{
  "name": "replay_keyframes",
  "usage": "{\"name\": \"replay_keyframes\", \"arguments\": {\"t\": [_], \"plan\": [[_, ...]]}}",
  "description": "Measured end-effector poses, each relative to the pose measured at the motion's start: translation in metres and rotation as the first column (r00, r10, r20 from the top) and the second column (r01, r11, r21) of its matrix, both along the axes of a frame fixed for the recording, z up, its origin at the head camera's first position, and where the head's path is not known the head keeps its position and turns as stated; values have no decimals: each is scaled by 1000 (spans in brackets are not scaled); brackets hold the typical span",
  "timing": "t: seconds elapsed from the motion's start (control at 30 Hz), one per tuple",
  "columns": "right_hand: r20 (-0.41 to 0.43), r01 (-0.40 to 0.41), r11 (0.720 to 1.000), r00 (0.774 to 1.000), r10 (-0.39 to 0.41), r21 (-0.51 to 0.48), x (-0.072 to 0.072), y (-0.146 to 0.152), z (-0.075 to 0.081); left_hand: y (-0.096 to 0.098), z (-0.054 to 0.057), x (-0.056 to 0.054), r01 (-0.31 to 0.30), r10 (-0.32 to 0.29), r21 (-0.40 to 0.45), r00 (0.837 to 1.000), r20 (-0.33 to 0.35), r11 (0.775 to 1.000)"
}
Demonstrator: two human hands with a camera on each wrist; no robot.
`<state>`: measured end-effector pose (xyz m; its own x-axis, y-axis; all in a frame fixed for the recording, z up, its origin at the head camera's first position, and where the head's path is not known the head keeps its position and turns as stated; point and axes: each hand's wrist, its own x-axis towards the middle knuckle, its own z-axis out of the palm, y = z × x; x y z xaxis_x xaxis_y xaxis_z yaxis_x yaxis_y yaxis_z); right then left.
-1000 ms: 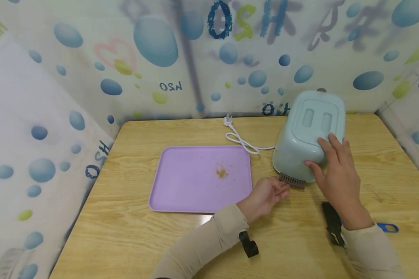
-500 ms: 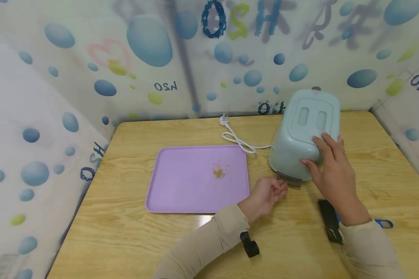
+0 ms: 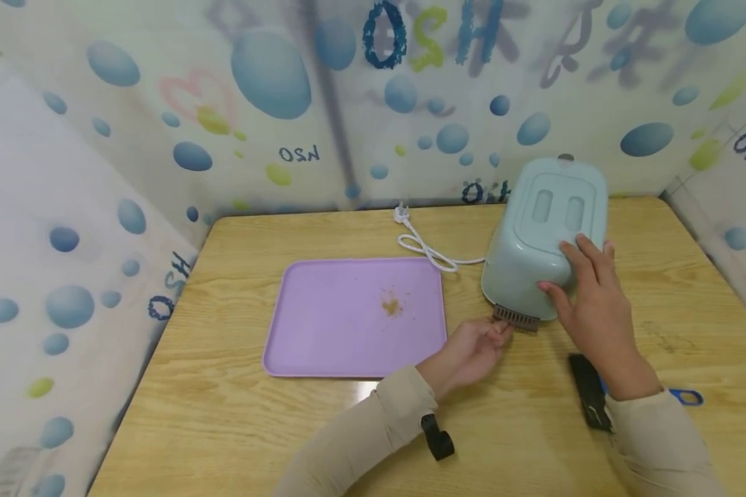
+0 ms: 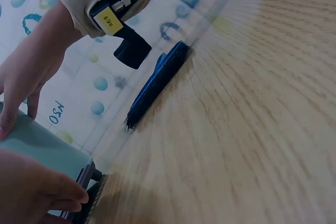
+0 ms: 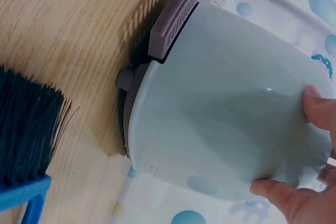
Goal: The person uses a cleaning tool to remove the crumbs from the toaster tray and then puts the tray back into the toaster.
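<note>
A pale mint toaster [image 3: 522, 255] with a lid over its top stands at the table's right. From the lower edge of its near end juts a slatted brown crumb tray [image 3: 516, 318]; the right wrist view shows that tray [image 5: 173, 22] set at an angle off the toaster's base. My left hand [image 3: 472, 348] pinches the crumb tray's left end with its fingertips. My right hand [image 3: 599, 310] grips the toaster's near right corner, thumb on the end wall and fingers over the lid.
A purple tray [image 3: 329, 317] with a small pile of crumbs [image 3: 391, 306] lies left of the toaster. The white cord and plug [image 3: 402, 214] lie behind. A blue brush with black bristles [image 3: 589, 393] lies under my right forearm. Patterned walls stand behind the table.
My left wrist has lowered slightly while its fingers stay at the crumb tray. The toaster and right hand hold their places; the head view has shifted slightly.
</note>
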<state>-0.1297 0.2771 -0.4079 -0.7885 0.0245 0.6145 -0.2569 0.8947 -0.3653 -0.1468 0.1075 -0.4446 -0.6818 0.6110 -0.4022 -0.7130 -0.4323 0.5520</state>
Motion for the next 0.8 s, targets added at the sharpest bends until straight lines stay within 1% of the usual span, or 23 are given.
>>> {"name": "replay_keyframes", "arguments": {"t": [0.1, 0.3, 0.47, 0.57, 0.63, 0.7, 0.8], "plan": [[19, 6, 1000, 1000, -6, -8, 1, 1, -1, -2, -2, 1, 14, -14, 2, 999, 38, 1000], [35, 7, 1000, 999, -6, -15, 2, 0, -4, -2, -4, 1, 34, -35, 21, 998, 53, 999], [24, 12, 1000, 1000, -12, -8, 1, 1, -4, 1, -4, -1, 21, -25, 69, 998, 57, 997], [21, 12, 1000, 1000, -12, -12, 0, 2, -3, 3, -2, -3, 14, -18, 65, 998, 64, 998], [18, 13, 1000, 1000, -12, -16, 0, 2, -3, 4, 0, -5, 2, -6, 53, 997, 80, 999], [11, 12, 1000, 1000, -12, -17, -1, 1, -3, 5, 1, -7, -12, 6, 61, 996, 94, 998], [2, 5, 1000, 1000, -5, -22, -1, 0, -2, 8, 2, -13, -30, 23, 62, 994, 111, 998]]}}
